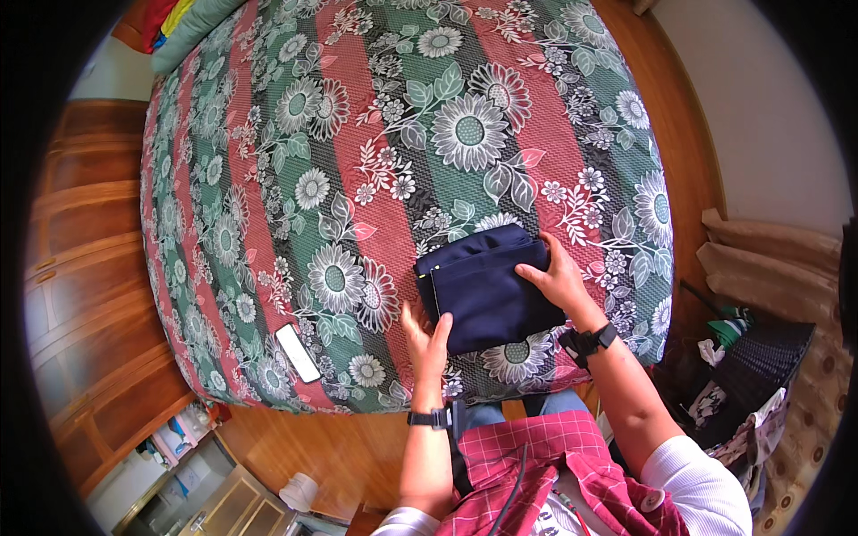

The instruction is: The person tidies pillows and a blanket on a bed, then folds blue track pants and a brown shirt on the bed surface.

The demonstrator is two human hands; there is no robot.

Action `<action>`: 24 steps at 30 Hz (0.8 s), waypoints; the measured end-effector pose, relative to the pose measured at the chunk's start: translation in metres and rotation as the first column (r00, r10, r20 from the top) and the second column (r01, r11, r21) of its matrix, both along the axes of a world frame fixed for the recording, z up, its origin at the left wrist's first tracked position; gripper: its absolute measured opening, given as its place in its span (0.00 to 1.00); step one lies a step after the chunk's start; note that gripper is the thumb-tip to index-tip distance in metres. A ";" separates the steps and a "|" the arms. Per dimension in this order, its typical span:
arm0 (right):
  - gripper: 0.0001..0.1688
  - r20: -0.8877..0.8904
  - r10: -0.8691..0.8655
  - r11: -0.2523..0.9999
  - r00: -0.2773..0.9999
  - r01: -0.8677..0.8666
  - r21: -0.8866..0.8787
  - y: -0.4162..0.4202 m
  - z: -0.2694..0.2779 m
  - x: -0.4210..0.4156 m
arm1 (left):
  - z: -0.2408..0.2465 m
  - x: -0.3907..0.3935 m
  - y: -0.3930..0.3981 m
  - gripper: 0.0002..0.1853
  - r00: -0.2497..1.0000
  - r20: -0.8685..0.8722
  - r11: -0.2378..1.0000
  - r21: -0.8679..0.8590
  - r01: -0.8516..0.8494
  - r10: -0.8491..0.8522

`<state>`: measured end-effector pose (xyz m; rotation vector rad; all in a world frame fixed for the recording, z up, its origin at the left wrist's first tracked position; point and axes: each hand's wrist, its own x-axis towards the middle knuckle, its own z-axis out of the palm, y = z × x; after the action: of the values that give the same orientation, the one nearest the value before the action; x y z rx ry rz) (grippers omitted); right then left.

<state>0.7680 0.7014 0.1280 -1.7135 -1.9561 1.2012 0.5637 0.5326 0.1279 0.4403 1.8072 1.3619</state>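
Note:
A folded dark navy cloth garment (499, 295) lies on the flower-patterned bedspread (375, 221) in front of me. Its layers are stacked into a rough square, with a waistband-like fold along the far side and pale stitch marks near the left corner. My right hand (563, 278) grips the right edge, thumb on top and fingers around the side. At the lower left edge, my left hand (427, 348) has its thumb against the cloth and its fingers spread to the left of it. Both wrists wear black straps.
A phone with a lit white screen (297, 353) rests on the bed to the left. Wooden cabinets (100, 254) line the left side. Clothes and a black woven item (757, 375) are piled at the right, near brown curtains (771, 261). A white bin (299, 491) stands on the floor.

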 end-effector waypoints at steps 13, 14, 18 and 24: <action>0.23 -0.250 0.349 0.937 0.903 -0.333 0.103 0.063 0.100 -0.035 | 0.096 -0.077 0.100 0.27 0.856 -0.377 0.932 -0.063 0.357 -0.353; 0.20 -0.196 0.417 0.838 0.888 -0.293 0.460 0.060 0.109 -0.035 | 0.116 -0.072 0.099 0.24 0.714 -0.615 0.917 -0.036 0.398 -0.334; 0.15 -0.020 0.539 0.605 0.842 -0.370 0.705 0.039 0.134 -0.019 | 0.112 -0.064 0.070 0.21 0.341 -0.937 0.890 0.089 0.447 -0.077; 0.11 0.348 0.495 0.674 0.796 -0.605 0.425 -0.028 0.020 0.027 | -0.013 -0.028 -0.018 0.15 0.234 -0.775 0.761 -0.430 0.486 -0.587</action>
<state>0.7950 0.6730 0.1478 -1.0097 -2.7347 0.5291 0.5353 0.5147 0.1146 1.8476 2.1282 0.4594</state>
